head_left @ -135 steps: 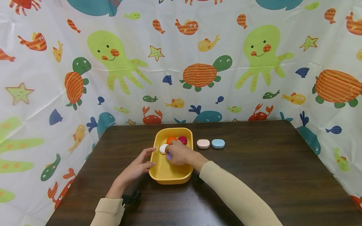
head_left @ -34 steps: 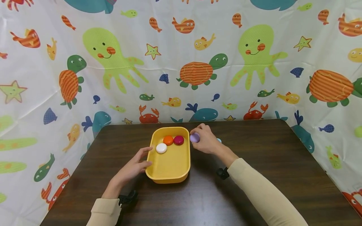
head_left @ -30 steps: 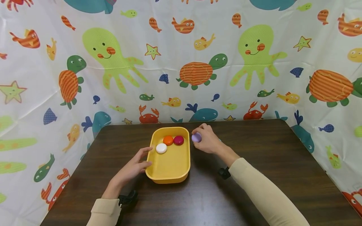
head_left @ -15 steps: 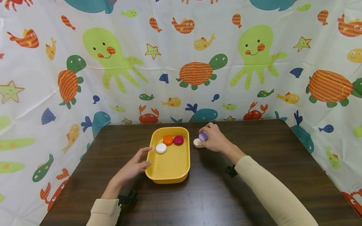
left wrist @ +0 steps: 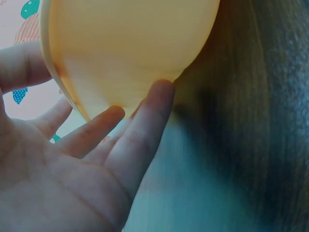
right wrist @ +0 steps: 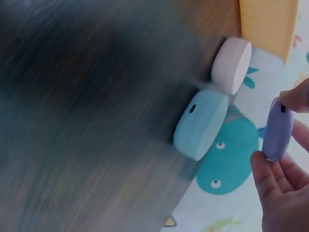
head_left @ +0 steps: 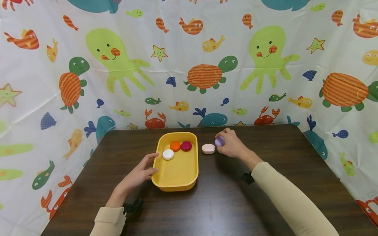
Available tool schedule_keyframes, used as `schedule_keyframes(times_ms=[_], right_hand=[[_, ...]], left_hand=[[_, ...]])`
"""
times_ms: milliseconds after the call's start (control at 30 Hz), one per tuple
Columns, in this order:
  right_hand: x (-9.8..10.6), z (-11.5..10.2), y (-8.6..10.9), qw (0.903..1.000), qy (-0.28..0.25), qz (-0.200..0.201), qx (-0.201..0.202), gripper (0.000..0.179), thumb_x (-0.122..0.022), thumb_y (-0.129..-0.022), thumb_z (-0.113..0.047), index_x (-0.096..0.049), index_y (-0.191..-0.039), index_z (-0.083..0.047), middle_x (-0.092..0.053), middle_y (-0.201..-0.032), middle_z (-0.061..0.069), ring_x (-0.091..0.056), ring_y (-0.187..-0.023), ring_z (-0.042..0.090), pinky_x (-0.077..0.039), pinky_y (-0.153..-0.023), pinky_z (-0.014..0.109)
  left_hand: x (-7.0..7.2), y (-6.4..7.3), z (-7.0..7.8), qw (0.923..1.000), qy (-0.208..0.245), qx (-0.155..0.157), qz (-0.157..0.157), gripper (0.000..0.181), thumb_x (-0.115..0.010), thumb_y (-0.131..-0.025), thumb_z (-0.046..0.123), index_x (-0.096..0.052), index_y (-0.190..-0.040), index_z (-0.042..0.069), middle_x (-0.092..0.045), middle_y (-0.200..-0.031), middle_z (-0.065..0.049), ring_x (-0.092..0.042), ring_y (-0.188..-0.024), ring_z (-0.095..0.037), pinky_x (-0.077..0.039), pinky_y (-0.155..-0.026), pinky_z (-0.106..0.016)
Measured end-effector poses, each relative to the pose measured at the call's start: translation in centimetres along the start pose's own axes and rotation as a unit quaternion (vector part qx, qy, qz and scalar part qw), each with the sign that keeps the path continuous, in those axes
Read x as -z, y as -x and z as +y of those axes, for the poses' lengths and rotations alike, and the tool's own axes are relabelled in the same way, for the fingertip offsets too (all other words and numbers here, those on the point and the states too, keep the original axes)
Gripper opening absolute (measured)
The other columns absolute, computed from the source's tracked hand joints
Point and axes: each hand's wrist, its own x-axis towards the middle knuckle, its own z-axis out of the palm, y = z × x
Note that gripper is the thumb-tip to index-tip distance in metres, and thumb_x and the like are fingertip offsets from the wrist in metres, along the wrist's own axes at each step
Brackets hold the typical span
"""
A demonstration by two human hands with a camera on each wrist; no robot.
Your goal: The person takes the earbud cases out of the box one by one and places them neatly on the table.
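Observation:
My right hand (head_left: pixel 231 146) pinches a small round purple case (head_left: pixel 220 141) by its edge, thumb opposite fingers. In the right wrist view, the case (right wrist: pixel 277 130) stands on edge, a dark slot in its rim. It is raised beyond an oval blue case (right wrist: pixel 200 123), which the hand hides in the head view. Left of that hand lies an oval pale pink case (head_left: pixel 208 148). My left hand (head_left: pixel 137 175) touches the left side of a yellow tub (head_left: pixel 176 188), fingers spread and relaxed. Inside are white (head_left: pixel 168 154), orange (head_left: pixel 175 146) and magenta (head_left: pixel 186 146) rounded pieces.
All of this stands on a dark wood table (head_left: pixel 265 170). Behind it hangs a white curtain (head_left: pixel 174 59) printed with sea animals, which comes down at the table's back edge and both sides. Each wrist carries a black strap.
My right hand has come out of the yellow tub with the purple case and moved right, past the pink case, which is uncovered again. My left hand has stayed at the tub's side.

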Motion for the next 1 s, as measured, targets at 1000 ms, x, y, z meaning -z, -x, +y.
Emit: schedule_keyframes(times_ms=[1000], right_hand=[[1.1,4.8,1.1,0.9969,0.042,-0.019,-0.064,0.038,-0.072,-0.084,-0.017,-0.066,-0.12,-0.002,-0.053,-0.122,0.022,-0.046,-0.114,0.039,-0.053,-0.088,0.054]], left_hand=[[0.2,0.1,0.2,1.0,-0.001,0.0,-0.002,0.064,-0.057,-0.104,0.022,-0.023,-0.158,0.017,-0.018,-0.163,-0.024,-0.038,-0.139,-0.045,-0.046,-0.105,-0.058]])
